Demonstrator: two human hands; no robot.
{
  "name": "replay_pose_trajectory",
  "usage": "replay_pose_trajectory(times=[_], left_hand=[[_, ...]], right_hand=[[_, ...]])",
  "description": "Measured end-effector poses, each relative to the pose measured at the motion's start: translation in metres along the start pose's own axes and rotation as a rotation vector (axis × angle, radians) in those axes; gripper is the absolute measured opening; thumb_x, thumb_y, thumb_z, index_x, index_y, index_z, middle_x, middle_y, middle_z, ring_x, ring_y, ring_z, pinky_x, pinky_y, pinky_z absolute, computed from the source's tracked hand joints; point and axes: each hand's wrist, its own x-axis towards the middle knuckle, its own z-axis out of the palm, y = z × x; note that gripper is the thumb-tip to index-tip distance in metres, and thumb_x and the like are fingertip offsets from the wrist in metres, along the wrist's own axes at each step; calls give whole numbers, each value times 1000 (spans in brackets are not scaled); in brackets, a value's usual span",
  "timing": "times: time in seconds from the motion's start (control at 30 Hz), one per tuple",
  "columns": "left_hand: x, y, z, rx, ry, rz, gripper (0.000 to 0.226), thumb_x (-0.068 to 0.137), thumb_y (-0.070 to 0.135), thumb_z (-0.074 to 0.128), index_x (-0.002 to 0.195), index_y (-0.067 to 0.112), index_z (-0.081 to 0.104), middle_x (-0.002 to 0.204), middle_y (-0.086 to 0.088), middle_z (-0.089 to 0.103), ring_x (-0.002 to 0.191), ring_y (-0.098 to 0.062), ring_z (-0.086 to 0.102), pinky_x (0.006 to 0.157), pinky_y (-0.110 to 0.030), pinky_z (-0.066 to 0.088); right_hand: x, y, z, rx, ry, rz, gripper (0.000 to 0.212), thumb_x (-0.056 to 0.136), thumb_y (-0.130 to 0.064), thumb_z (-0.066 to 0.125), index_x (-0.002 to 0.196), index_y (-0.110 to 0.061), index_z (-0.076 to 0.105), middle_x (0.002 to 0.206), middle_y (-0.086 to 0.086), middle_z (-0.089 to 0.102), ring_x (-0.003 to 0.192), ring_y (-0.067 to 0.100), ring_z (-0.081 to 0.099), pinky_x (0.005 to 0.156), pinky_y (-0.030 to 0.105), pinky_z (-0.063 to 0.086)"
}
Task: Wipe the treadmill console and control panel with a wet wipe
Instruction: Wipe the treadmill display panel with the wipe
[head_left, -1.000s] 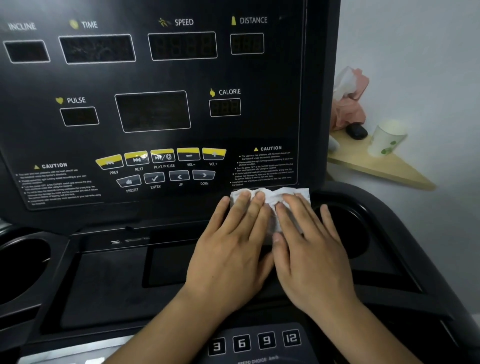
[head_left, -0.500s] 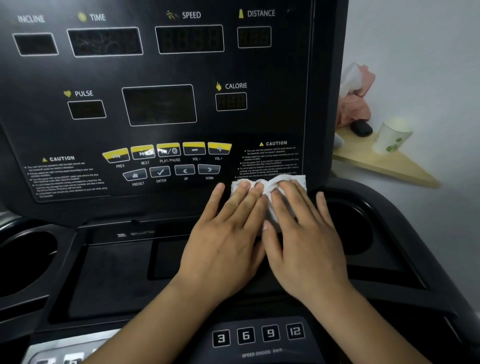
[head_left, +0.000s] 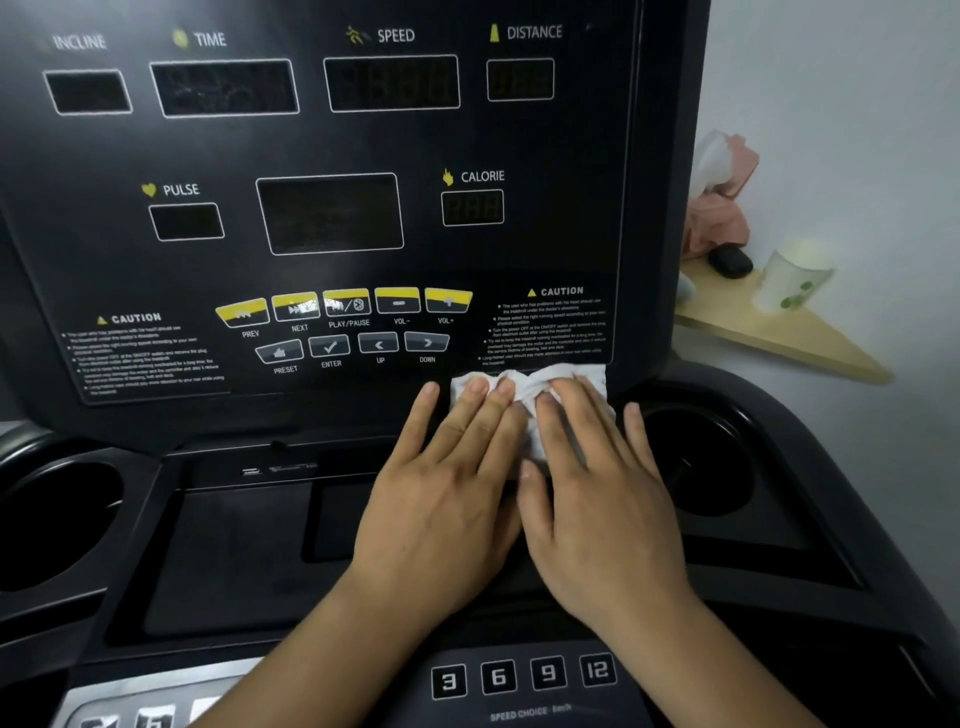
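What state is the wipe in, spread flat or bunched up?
Bunched up: the wet wipe shows crumpled white folds beneath the left hand and right hand.

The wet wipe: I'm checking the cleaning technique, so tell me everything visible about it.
The wet wipe is white, thin-looking and crumpled into wrinkles. It lies against the black console at its lower right, just below the right caution label. The left hand and right hand press it side by side with straight fingers, covering most of it; its top edge and a strip between the hands show.
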Motion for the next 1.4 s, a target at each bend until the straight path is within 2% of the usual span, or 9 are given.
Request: replay_pose_trajectory(times=[0.3, 0.47, 0.57, 0.67, 0.83, 1.0, 1.2, 1.3, 1.4], left_hand=[[0, -6, 0, 2, 8, -10, 52, 103, 34, 33, 144, 7, 50, 155, -10, 40, 147, -25, 32, 120, -51, 22], [0, -6, -5, 35, 13, -29, 50, 99, 32, 42, 142, 10, 53, 153, -10, 44, 145, -29, 37, 118, -51, 25], [8, -8, -11, 37, 41, -29, 46, 96, 28, 47, 137, 11, 57, 144, -14, 52, 129, -34, 50, 114, -51, 32], [2, -6, -7, -44, 67, -11, 42, 94, 19, 47, 132, 3, 59, 127, -16, 60, 111, -33, 57, 111, -48, 39], [-1, -9, -3, -16, 69, 9, 48, 97, 20, 41, 140, 0, 50, 141, -21, 53, 133, -36, 49, 112, -50, 41], [-5, -4, -4, -6, 60, -4, 43, 100, 15, 35, 133, -4, 55, 131, -26, 57, 123, -40, 54, 109, -50, 43], [3, -8, -4, -8, -16, -38, 50, 103, 13, 18, 144, -1, 42, 132, -18, 54, 113, -37, 52, 107, -45, 38], [1, -12, 0, -15, -59, -18, 49, 104, 14, 16, 144, 1, 42, 138, -19, 50, 122, -40, 48, 112, -47, 33], [-10, -9, -1, 20, -42, -5, 44, 103, 12, 27, 135, -3, 52, 132, -22, 55, 123, -42, 50, 110, -47, 40]], right_hand=[[9, -10, -6, -20, -21, 10, 52, 94, -35, 36, 139, -10, 46, 149, 6, 36, 144, 22, 25, 117, 50, 23], [11, -17, -7, -23, 5, 19, 48, 91, -32, 37, 131, -11, 53, 138, 5, 45, 135, 24, 38, 115, 51, 26], [20, -18, -11, -20, 16, 11, 49, 89, -31, 38, 132, -13, 53, 134, 2, 47, 127, 22, 42, 116, 49, 25], [13, -16, -6, -29, -3, -28, 49, 89, -30, 40, 133, -13, 54, 133, 1, 48, 126, 21, 44, 114, 49, 27], [13, -15, -6, -48, -7, -45, 49, 88, -29, 43, 133, -13, 53, 136, 1, 47, 130, 21, 43, 115, 50, 26], [12, -19, -6, -56, -17, -38, 51, 87, -29, 38, 133, -15, 53, 135, 0, 49, 129, 20, 43, 116, 49, 24], [17, -20, -7, -32, 27, -46, 52, 88, -26, 37, 135, -12, 53, 135, 3, 50, 129, 21, 44, 116, 48, 26], [18, -21, -6, -16, 50, -61, 51, 87, -25, 38, 133, -9, 54, 133, 5, 51, 127, 22, 44, 112, 44, 34], [7, -21, -2, 2, 37, -81, 48, 86, -24, 41, 128, -6, 55, 130, 6, 51, 124, 22, 45, 104, 36, 44]])
